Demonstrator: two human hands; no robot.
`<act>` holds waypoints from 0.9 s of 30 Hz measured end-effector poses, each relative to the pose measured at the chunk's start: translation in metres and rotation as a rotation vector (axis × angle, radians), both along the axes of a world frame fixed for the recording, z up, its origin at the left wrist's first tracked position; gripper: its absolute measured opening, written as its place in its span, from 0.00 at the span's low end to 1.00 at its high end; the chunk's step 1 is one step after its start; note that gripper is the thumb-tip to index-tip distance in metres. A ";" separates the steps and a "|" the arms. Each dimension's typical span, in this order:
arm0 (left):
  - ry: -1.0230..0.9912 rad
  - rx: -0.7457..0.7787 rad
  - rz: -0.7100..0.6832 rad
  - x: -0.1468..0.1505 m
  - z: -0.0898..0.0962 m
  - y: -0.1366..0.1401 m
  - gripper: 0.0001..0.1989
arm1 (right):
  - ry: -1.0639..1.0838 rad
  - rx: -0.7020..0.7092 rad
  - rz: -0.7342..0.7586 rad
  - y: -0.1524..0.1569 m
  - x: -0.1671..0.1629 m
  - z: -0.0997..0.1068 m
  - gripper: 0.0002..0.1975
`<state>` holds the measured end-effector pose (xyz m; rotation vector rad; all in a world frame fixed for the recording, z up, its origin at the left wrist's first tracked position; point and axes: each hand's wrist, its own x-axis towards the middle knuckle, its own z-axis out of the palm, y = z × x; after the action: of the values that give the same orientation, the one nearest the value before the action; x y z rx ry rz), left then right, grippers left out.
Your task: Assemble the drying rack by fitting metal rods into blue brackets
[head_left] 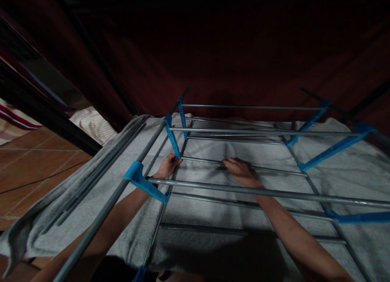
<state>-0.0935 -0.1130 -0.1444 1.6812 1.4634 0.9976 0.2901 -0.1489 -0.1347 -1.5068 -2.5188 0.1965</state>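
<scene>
A frame of grey metal tubes [262, 132] joined by blue plastic brackets lies across a grey towel. Low on its left side, my left hand [167, 166] is closed around the bottom end of a blue bracket [173, 141], where a thin cross rod meets the side tube; the fingertips are partly hidden. My right hand [239, 171] pinches that same cross rod [201, 160] near its middle. Both forearms pass beneath the nearer upper tube [213, 186]. Closer to me, another blue bracket [143, 184] joins the left upper tube to the lower side tube.
Several loose grey tubes [100, 168] lie along the left part of the towel [122, 217]. Behind the frame hangs a dark red cloth [225, 59]. A dark bar [45, 107] slants across the left, above a tiled floor [36, 168]. More blue brackets [332, 152] stand on the right.
</scene>
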 end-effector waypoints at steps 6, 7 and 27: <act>0.075 0.018 0.044 0.003 0.001 -0.001 0.11 | -0.003 -0.009 -0.016 -0.007 0.001 -0.001 0.20; 0.077 0.011 0.037 0.003 0.001 -0.002 0.11 | 0.000 -0.012 -0.025 -0.008 0.000 -0.002 0.21; 0.125 0.023 0.012 0.001 -0.002 -0.001 0.13 | 0.091 -0.246 -0.040 -0.015 -0.004 0.018 0.20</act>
<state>-0.0924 -0.1144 -0.1462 1.7810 1.5488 0.9339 0.2863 -0.1641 -0.1162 -1.5934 -2.4626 0.5739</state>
